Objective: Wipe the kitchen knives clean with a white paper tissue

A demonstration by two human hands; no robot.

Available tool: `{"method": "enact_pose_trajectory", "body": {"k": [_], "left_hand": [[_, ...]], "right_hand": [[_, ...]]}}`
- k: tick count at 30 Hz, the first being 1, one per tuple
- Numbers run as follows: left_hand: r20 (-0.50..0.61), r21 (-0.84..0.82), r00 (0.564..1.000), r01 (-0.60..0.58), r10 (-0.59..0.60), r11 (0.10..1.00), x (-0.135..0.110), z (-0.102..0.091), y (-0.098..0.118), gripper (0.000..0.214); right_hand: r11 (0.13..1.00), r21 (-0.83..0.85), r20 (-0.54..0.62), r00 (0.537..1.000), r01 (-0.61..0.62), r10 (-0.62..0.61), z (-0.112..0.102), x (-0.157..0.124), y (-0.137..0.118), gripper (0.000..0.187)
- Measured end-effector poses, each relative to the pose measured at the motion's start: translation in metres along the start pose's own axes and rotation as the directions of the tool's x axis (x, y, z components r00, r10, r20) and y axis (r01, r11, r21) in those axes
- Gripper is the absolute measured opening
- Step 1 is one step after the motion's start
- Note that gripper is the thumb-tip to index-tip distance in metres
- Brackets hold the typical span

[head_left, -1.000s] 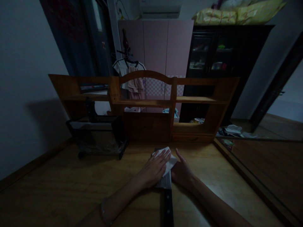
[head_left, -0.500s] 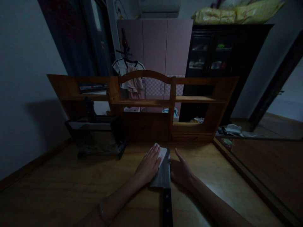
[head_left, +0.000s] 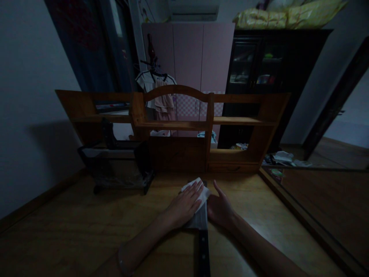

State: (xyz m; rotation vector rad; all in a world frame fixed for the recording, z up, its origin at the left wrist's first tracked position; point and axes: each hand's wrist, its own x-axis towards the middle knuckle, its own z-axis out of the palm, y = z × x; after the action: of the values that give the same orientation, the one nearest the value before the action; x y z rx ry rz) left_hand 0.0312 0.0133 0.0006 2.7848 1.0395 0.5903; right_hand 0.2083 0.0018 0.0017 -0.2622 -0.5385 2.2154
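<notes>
Cleaver (head_left: pixel 198 221), wiping stage, seemingly; left hand (head_left: pixel 184 206), fingers flat on tissue (head_left: pixel 205 195); right hand (head_left: pixel 220 207), grip unclear; next need: steady pressure.

Single head-worn view from close above the tabletop (head_left: pixel 86 227), forward and down

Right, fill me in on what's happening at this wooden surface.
A person has their left hand spread flat over a white cloth or tissue on the blade of a cleaver. The cleaver's black handle points back toward the person. The right hand is at the blade's right edge, thumb raised; its fingers are partly hidden, so its grip can't be told. Beyond the hands, a wooden shelf unit stands along the back of the wooden surface.
</notes>
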Motion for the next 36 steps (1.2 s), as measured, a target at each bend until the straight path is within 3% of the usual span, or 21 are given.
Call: {"method": "enact_pose_trajectory", "body": {"k": [6, 14, 20, 27, 36], "left_hand": [[0.103, -0.025, 0.985, -0.138, 0.140, 0.990, -0.002, -0.010, 0.016, 0.054], [-0.079, 0.031, 0.996, 0.051, -0.048, 0.998, 0.002, -0.003, -0.004, 0.053], [0.017, -0.019, 0.999, -0.046, 0.046, 0.999, 0.000, -0.006, 0.005, 0.053], [0.112, -0.068, 0.977, -0.172, 0.179, 0.983, -0.001, -0.021, 0.016, 0.055], [-0.040, -0.018, 0.999, 0.000, -0.001, 1.000, 0.004, -0.005, 0.000, 0.054]], "right_hand": [[1.000, -0.027, -0.036, 0.999, 0.013, -0.014, 0.002, -0.003, -0.002, 0.066], [0.999, -0.051, -0.019, 1.000, 0.017, -0.018, 0.005, -0.004, -0.005, 0.066], [0.999, -0.029, -0.002, 1.000, 0.014, -0.014, 0.004, -0.006, -0.006, 0.068], [0.996, -0.087, -0.095, 0.995, 0.016, -0.025, 0.002, -0.007, -0.009, 0.069], [0.984, -0.107, -0.116, 0.981, 0.145, -0.157, -0.006, -0.003, -0.007, 0.062]]}}
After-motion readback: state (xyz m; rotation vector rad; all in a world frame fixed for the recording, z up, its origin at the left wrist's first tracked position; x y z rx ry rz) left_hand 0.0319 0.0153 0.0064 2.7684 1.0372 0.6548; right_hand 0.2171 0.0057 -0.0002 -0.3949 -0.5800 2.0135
